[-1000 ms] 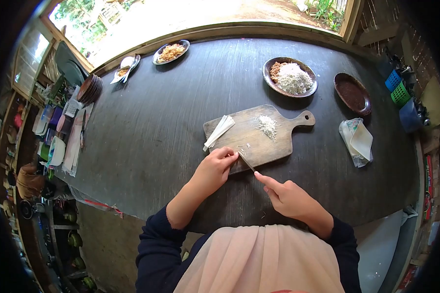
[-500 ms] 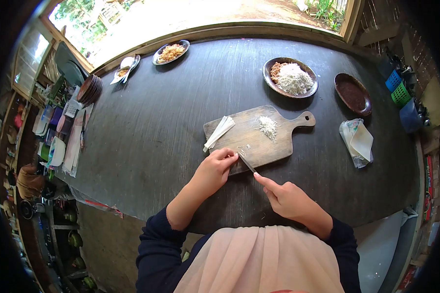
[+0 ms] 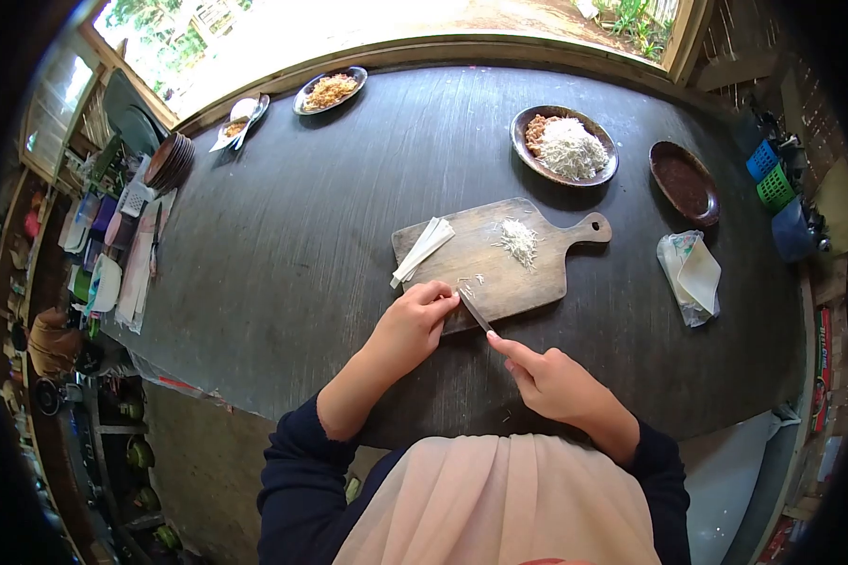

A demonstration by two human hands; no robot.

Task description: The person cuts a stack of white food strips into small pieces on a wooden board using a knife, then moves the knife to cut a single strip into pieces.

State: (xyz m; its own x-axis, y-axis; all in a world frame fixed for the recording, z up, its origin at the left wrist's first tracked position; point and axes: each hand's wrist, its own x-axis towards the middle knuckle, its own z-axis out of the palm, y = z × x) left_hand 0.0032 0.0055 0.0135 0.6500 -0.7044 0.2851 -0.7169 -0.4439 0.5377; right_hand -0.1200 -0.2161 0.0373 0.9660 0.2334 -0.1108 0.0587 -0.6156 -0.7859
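A wooden cutting board [image 3: 485,235] lies on the dark table with its handle to the right. White flat strips [image 3: 424,250] rest at its left side, and a small heap of thin white shreds [image 3: 518,243] sits toward the right. My left hand [image 3: 410,325] is closed at the board's near left edge, fingertips pinched together; what they hold is hidden. My right hand [image 3: 561,381] grips a knife [image 3: 476,312], its blade touching down beside my left fingertips. A few white slivers [image 3: 472,282] lie just beyond the blade.
A bowl [image 3: 518,141] of white shreds and brown pieces stands behind the board. To the right are an oval brown dish [image 3: 685,179] and a plastic packet [image 3: 690,273]. Plates of food [image 3: 331,91] stand at the back left, near stacked brown dishes [image 3: 171,162].
The view has shifted very slightly. Both hands and the knife keep nearly the same pose on the board.
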